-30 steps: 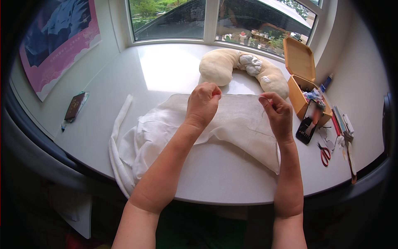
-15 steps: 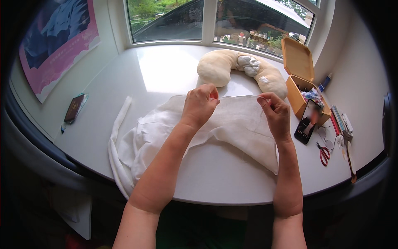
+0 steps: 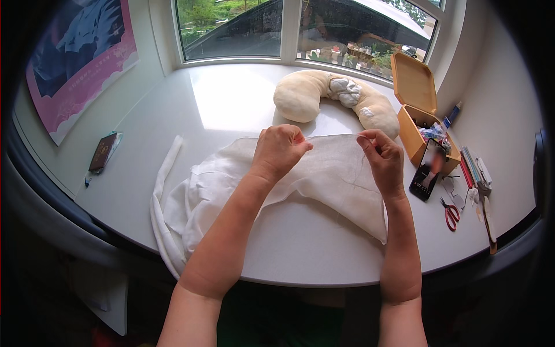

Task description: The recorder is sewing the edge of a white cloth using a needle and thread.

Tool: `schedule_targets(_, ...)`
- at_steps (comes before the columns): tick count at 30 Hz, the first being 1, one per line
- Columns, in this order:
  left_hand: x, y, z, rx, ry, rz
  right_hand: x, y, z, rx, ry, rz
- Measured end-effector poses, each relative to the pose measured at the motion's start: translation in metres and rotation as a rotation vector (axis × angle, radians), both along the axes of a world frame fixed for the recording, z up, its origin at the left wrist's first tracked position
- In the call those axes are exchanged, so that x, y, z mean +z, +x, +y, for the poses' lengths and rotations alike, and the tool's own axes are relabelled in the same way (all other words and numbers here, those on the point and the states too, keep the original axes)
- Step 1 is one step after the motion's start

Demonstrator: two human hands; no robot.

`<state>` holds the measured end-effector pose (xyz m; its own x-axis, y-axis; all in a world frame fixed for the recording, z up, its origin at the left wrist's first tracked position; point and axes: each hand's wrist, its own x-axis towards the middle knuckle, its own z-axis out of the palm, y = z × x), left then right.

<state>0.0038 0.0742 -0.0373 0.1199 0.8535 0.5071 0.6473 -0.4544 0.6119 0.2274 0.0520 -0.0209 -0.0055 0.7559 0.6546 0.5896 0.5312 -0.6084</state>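
A thin white cloth lies loosely bunched over the table in front of me, its far edge raised in a nearly straight line between my hands. My right hand pinches this edge near its right end between thumb and fingertips. Beside the same edge, my left hand is closed, thumb against the bent forefinger. Whether it grips the cloth or something tiny such as a needle is too small to tell. Just behind the cloth rests a cream, U-shaped neck pillow, with white stuffing bulging from its middle.
A long white fabric strip runs along the left. At right, an open wooden box holds small supplies, with a phone leaning on it. Red-handled pliers or snippers and several slim tools lie nearby. A window stands behind.
My left hand has come down slightly and a little to the right, closer to the cloth's edge. The right hand keeps its pinch almost in place.
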Motion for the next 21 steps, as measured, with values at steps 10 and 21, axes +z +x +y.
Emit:
schedule_targets(10, 0.008, -0.001, -0.002, 0.049, 0.238, -0.187, 0.002, -0.003, -0.003, 0.016, 0.011, 0.035)
schedule_targets(21, 0.023, 0.007, -0.014, 0.08, 0.428, -0.17, 0.008, -0.002, -0.007, -0.018, 0.062, 0.077)
